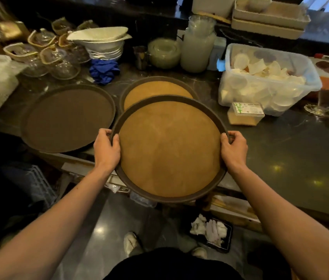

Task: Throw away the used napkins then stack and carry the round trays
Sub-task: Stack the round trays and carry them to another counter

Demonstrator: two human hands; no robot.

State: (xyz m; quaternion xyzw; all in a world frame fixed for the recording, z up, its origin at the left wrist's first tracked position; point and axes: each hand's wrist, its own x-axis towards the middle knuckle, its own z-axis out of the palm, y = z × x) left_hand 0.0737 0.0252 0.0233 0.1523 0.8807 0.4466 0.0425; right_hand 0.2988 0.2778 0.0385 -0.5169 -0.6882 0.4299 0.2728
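Fingers of left hand (107, 150) and right hand (234, 150) clenched on opposite rims of face-up tan tray (169, 148).

A dark stone counter (280, 150) fills the upper half of the frame. Directly on it, at centre left, lies a brown tray (66, 120); beside it at centre lies a tan tray (155, 88). Above them sit glass cups (44, 55), stacked bowls (103, 45), a blue cloth (104, 71) and a jar (198, 45). At right stand a clear bin (268, 79) and a small box (245, 114).
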